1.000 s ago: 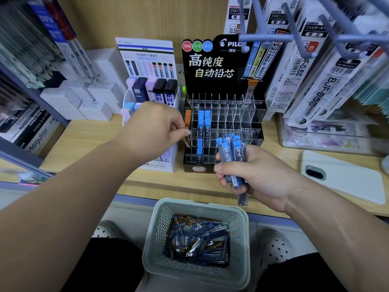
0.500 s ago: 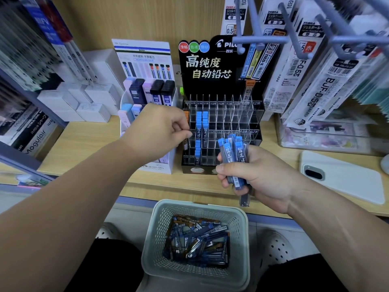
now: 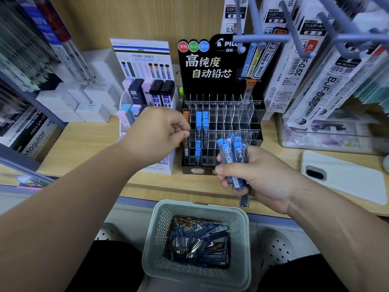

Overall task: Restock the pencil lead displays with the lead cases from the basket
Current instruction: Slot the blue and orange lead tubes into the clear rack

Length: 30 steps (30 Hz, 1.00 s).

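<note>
Wooden panelling backs a pale wooden surface (image 3: 88, 144) crowded with stationery. At its middle stands the black Pilot lead display (image 3: 210, 66), a tiered rack of clear slots. Two columns near the display's left side hold upright blue-capped cases (image 3: 202, 125), with a few more in the tier below them. An orange-capped case (image 3: 186, 115) stands in the leftmost upper slot.

The left hand (image 3: 155, 133) is at the display's left edge with its fingers curled. Its grip is narrow, thumb and forefinger pinching the top of a dark lead case (image 3: 186, 147) that stands upright in the leftmost lower slot. The right hand (image 3: 259, 180) is in front of the display's lower right corner. Its grip wraps a bundle of lead cases (image 3: 231, 152), blue caps up, with labels reading 0.7 2B. One case hangs out below the fist.

Directly in front of the display, below the surface's front edge, sits the basket (image 3: 160, 228), holding a loose heap of lead cases (image 3: 197, 239).

Just left of the display stands a white lead stand (image 3: 145, 60) with dark and pastel cases, and farther left are white boxes (image 3: 84, 106). Right of the display lie a clear box (image 3: 328, 133) and a white phone (image 3: 347, 178), camera side up. Above and right of it, refill packs (image 3: 315, 81) hang from pegs.
</note>
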Each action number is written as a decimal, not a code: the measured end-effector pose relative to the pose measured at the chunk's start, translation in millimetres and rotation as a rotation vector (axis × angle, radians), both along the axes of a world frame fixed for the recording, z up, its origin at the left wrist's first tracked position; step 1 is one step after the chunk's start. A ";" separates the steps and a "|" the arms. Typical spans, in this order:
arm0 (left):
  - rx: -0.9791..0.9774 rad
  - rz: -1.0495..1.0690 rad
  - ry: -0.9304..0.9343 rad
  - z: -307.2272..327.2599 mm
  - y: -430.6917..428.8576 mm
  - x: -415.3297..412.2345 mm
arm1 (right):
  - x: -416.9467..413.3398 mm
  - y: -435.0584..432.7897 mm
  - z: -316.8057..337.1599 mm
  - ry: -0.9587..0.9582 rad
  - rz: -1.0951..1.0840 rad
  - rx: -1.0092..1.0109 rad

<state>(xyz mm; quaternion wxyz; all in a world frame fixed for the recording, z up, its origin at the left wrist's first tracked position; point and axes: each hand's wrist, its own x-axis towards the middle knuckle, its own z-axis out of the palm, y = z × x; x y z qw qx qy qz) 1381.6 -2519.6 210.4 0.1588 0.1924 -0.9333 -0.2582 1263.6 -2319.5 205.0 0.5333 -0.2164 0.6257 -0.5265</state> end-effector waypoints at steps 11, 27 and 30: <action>-0.324 -0.049 0.037 -19.4 -0.7 -0.4 | -0.7 1.1 -1.9 -0.011 -0.007 0.005; 0.172 0.113 0.121 3.5 21.8 -2.8 | 1.0 -1.8 1.9 -0.103 0.019 -0.031; 0.643 0.094 0.087 17.8 45.2 -3.0 | 2.2 -2.2 2.1 -0.098 0.043 -0.044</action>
